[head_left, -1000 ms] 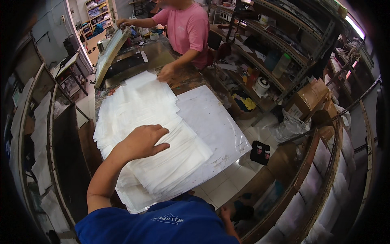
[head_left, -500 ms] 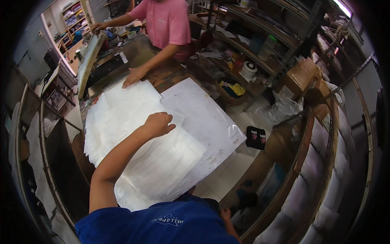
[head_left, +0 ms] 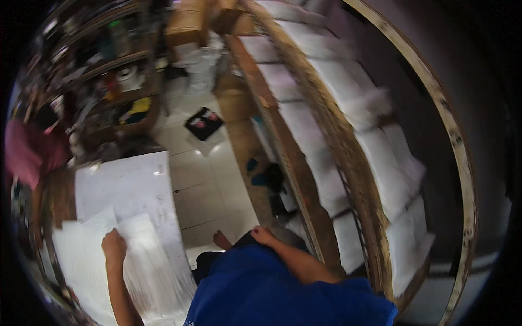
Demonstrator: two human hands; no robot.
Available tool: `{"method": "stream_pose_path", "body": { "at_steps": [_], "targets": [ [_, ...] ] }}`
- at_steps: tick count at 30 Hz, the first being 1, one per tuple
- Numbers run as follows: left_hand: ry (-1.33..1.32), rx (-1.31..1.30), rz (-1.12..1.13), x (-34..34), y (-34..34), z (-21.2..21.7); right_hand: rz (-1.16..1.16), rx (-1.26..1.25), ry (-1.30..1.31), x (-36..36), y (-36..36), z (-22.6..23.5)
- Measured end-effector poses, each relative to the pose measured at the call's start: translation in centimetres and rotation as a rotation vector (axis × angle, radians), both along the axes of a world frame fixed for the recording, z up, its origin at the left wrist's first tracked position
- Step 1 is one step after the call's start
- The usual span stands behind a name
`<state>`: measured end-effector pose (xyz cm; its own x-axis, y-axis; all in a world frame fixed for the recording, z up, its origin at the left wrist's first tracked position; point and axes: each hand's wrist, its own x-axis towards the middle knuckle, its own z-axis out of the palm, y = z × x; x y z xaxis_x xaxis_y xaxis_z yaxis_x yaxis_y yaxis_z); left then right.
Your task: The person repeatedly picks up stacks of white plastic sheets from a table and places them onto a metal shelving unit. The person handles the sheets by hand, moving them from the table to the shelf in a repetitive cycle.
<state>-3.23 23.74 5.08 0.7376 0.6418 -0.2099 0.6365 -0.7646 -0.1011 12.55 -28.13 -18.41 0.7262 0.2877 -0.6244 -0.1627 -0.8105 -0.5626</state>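
Head view, blurred by motion, frame tilted toward the right-hand shelving.

Left hand (head_left: 113, 244): lower left of the frame, lying palm down on a stack of thin white sheets (head_left: 147, 271). Fingers look loosely curled together rather than spread; the blur hides whether they pinch a sheet edge. The forearm enters from the lower edge.

Stack of thin white sheets: lower left, on a worktable (head_left: 58, 198) whose brown top shows at the far left. Just above the stack, toward centre left, lies a larger white board (head_left: 128, 187) with grey speckles; the stack overlaps its lower part.

Right hand (head_left: 262, 234): lower centre, resting against the person's blue shirt (head_left: 272, 293) at the waist. It seems closed and empty; finger positions cannot be told for certain.

A bare foot (head_left: 222, 239) shows on the pale tiled floor (head_left: 212, 185) just left of the right hand.

Right half of the frame: a wooden rack (head_left: 304, 179) loaded with white stacked sheets (head_left: 380, 163), running from top centre to lower right.

Upper left: cluttered shelves (head_left: 114, 81); a dark bag (head_left: 203, 123) on the floor below them. Far left edge: another person in a pink shirt (head_left: 27, 155)
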Motion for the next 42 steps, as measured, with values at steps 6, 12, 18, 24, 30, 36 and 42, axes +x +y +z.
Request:
{"method": "stream_pose_path", "body": {
  "at_steps": [6,12,18,24,30,36,42],
  "targets": [
    [-0.391,-0.106,-0.338,7.1,-8.9,5.4,-0.157,0.313,-0.19,-0.2,2.0,6.6],
    [-0.55,-0.425,-0.476,10.2,-23.9,6.9,-0.122,0.724,-0.26,-1.4,4.0,22.0],
    [-0.39,-0.646,-0.711,6.9,-35.7,3.8,0.131,0.732,-0.46,-5.2,-0.3,25.5],
    [-0.381,-0.9,-0.691,1.3,-43.4,0.6,0.103,0.507,-0.168,-9.4,-8.3,23.4],
    [-0.561,-1.05,-0.689,-3.0,-46.5,0.8,-0.213,0.36,-0.063,-10.3,-18.9,24.4],
    [-0.329,-1.079,-0.503,-8.1,-44.7,-4.1,-0.723,0.019,-0.558,-12.0,-37.0,20.8],
    [-0.129,-0.996,-0.401,-11.2,-43.9,-8.2,-1.153,0.372,-0.393,-12.3,-53.2,20.6]
  ]
}}
